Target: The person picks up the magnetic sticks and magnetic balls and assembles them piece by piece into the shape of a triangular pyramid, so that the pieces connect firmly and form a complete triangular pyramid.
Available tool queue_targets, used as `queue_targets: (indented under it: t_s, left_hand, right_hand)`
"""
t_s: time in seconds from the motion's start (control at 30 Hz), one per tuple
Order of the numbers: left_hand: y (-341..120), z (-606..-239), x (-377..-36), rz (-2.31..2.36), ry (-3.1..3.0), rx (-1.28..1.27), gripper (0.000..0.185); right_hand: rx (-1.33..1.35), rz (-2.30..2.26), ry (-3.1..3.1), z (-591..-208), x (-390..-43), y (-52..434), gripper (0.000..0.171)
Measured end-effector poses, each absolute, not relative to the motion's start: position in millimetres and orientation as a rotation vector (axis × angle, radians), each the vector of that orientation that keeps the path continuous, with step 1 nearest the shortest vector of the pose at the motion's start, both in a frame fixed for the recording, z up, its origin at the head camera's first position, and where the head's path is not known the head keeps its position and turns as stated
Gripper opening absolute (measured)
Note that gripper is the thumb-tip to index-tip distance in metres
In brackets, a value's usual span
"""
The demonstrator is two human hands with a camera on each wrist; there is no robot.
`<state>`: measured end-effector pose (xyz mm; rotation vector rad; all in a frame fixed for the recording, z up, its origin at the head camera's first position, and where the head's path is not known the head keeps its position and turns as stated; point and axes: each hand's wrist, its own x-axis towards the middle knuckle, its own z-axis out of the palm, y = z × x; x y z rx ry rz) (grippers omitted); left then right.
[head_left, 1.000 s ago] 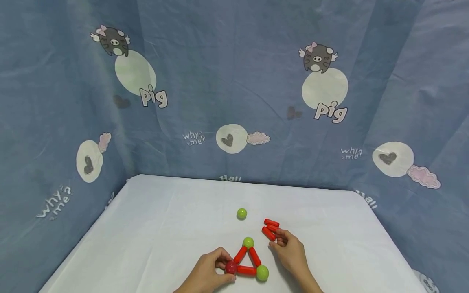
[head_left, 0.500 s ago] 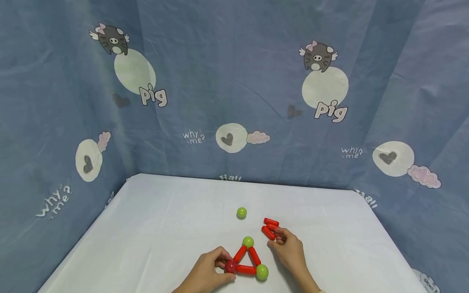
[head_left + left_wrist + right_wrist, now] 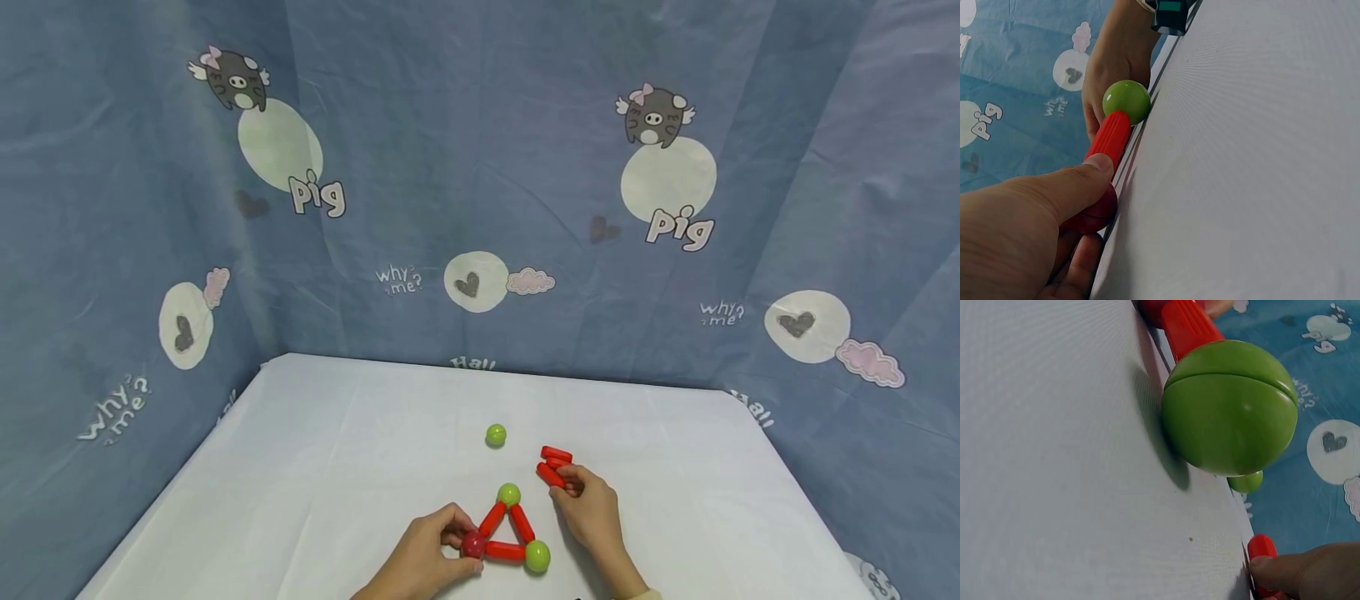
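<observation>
A triangle of red rods and balls lies on the white table. My left hand (image 3: pixel 429 552) grips the dark red ball (image 3: pixel 473 545) at its near left corner, thumb and fingers around it. In the left wrist view, the thumb lies over the ball where it meets a red rod (image 3: pixel 1110 136). Green balls form the near right corner (image 3: pixel 537 556) and the top corner (image 3: pixel 508 494). Just right of the triangle, my right hand (image 3: pixel 592 510) pinches a loose red rod (image 3: pixel 550 475) by its near end. The thumb (image 3: pixel 1285 574) presses on it in the right wrist view.
Two more red rods (image 3: pixel 557 455) lie close behind the pinched one. A single green ball (image 3: pixel 496 435) sits farther back on the white table (image 3: pixel 360 450). Behind the table hangs a blue curtain (image 3: pixel 525 167) with pig prints.
The right hand's thumb and fingers have drawn in a little on the nearest loose rod. The left hand and the triangle have stayed in place.
</observation>
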<state>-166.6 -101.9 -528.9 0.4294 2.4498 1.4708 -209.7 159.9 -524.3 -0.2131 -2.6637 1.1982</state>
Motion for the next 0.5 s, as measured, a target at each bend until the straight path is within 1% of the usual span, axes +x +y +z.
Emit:
queue_targets:
  t_s: [0.23, 0.5]
  left_hand:
    - [-100.2, -529.6, -166.2, 1.439, 2.454, 0.387, 0.037]
    - [-101.6, -529.1, -167.2, 1.459, 2.441, 0.41, 0.036]
  right_hand:
    - [-0.236, 1.254, -2.66, -524.5, -209.3, 163.7, 0.029]
    - [-0.3, 1.408, -2.612, -523.8, -211.4, 164.8, 0.031]
